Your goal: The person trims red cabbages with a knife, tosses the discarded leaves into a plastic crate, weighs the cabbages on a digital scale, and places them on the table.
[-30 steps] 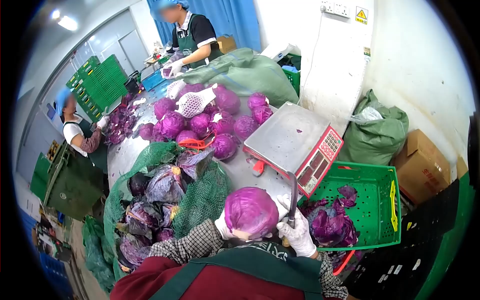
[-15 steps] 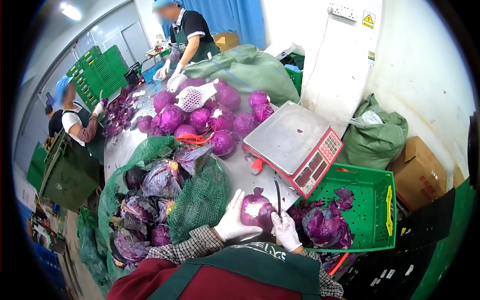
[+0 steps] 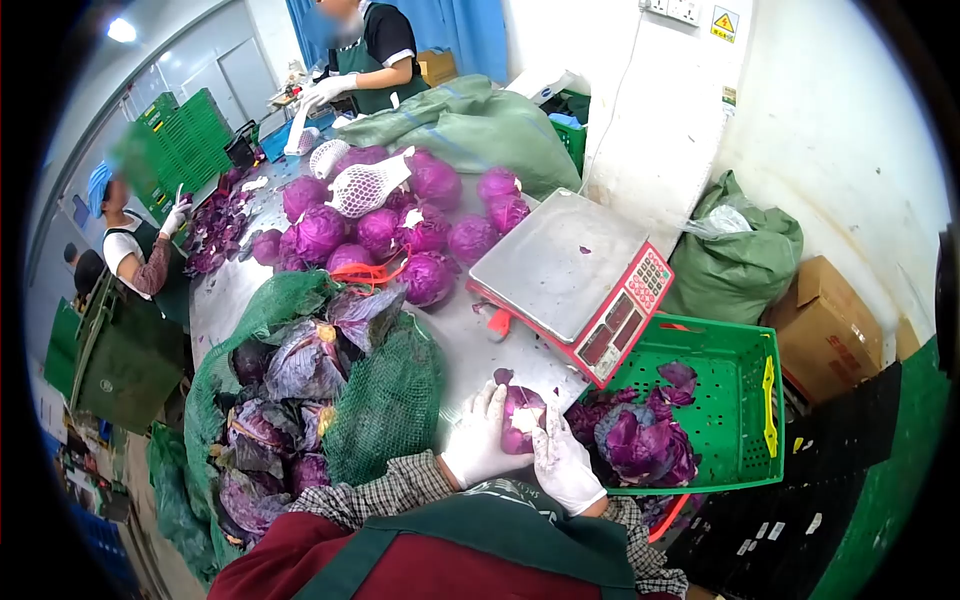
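Note:
A partly peeled red cabbage [image 3: 520,420] with a pale patch is between my gloved hands near the table's front edge. My left hand [image 3: 478,440] cups it from the left, fingers along its side. My right hand [image 3: 566,466] presses on its right side, fingers pointing up, so the two hands hold it together. No knife shows in or beside the right hand now. To the left, a green mesh sack [image 3: 390,400] lies open around several leafy red cabbages [image 3: 300,360].
A red-rimmed scale [image 3: 565,265] stands ahead right. Beside it, a green crate [image 3: 730,400] contains loose cabbage leaves [image 3: 645,445]. Several trimmed cabbages [image 3: 320,233] are grouped mid-table. One co-worker [image 3: 375,60] stands at the far end, another [image 3: 135,235] at the left.
The dark knife seen at my right hand is out of sight. That hand has moved up onto the cabbage, which has turned. The far co-worker's hands have lifted away from the netted cabbage.

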`<act>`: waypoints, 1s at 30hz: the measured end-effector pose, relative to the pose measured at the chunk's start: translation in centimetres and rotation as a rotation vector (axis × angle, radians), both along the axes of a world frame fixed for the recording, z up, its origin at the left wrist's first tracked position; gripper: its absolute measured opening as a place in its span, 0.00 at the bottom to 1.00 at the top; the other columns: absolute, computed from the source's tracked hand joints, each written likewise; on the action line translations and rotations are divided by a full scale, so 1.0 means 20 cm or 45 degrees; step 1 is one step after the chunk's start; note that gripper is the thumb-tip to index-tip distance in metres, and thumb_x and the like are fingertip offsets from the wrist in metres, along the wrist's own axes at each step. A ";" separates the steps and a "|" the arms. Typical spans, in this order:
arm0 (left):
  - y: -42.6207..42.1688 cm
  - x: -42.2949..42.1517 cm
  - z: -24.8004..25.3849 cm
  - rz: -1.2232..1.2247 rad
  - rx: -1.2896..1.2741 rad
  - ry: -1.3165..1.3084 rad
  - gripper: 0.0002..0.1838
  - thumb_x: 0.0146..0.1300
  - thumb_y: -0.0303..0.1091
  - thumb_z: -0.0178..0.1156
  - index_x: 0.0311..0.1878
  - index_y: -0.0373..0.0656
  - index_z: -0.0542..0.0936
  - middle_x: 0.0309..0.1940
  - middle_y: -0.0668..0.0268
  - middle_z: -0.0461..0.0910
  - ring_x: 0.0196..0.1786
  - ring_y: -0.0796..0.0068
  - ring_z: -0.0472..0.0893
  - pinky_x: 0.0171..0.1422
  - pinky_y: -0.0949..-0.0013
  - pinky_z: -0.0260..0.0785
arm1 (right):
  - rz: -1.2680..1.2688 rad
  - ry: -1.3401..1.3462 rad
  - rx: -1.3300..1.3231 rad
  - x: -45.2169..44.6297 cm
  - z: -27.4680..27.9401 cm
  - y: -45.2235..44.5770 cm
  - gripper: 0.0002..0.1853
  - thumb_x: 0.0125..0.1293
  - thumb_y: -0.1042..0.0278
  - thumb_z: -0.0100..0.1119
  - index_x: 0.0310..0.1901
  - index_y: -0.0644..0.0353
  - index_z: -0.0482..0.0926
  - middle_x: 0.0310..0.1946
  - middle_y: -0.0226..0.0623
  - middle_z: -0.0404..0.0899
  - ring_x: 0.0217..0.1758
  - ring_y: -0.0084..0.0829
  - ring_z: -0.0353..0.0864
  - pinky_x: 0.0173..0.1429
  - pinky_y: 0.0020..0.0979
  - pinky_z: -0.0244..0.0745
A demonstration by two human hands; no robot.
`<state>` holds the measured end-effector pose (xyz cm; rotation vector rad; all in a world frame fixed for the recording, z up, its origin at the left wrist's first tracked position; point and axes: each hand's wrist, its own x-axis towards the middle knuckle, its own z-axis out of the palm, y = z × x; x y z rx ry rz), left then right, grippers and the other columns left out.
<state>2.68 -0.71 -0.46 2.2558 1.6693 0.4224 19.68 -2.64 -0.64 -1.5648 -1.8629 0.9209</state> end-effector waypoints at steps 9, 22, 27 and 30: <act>0.05 0.08 0.03 0.020 0.052 0.006 0.58 0.41 0.59 0.72 0.66 0.22 0.60 0.63 0.33 0.63 0.63 0.36 0.66 0.67 0.50 0.64 | 0.053 -0.263 0.035 0.04 0.00 0.19 0.18 0.69 0.68 0.45 0.53 0.74 0.74 0.40 0.57 0.80 0.35 0.51 0.81 0.39 0.42 0.79; 0.02 0.11 0.03 0.191 -0.069 0.052 0.60 0.45 0.66 0.67 0.67 0.23 0.58 0.66 0.36 0.61 0.67 0.39 0.63 0.71 0.52 0.58 | 0.434 -0.298 0.329 0.13 -0.19 0.46 0.18 0.72 0.59 0.41 0.41 0.63 0.78 0.33 0.55 0.81 0.38 0.55 0.80 0.50 0.49 0.75; -0.01 0.12 0.05 0.220 -0.075 0.010 0.59 0.45 0.66 0.67 0.67 0.25 0.59 0.65 0.35 0.61 0.67 0.39 0.63 0.70 0.52 0.60 | 0.511 -0.355 0.457 0.13 -0.24 0.48 0.19 0.74 0.58 0.36 0.41 0.62 0.77 0.35 0.54 0.81 0.40 0.56 0.80 0.51 0.50 0.75; -0.02 0.12 0.03 0.181 -0.005 0.047 0.59 0.44 0.66 0.67 0.67 0.26 0.60 0.65 0.35 0.61 0.66 0.39 0.64 0.70 0.52 0.61 | 0.470 -0.292 0.297 0.14 -0.19 0.44 0.19 0.74 0.59 0.36 0.45 0.63 0.75 0.38 0.56 0.81 0.43 0.56 0.80 0.52 0.50 0.74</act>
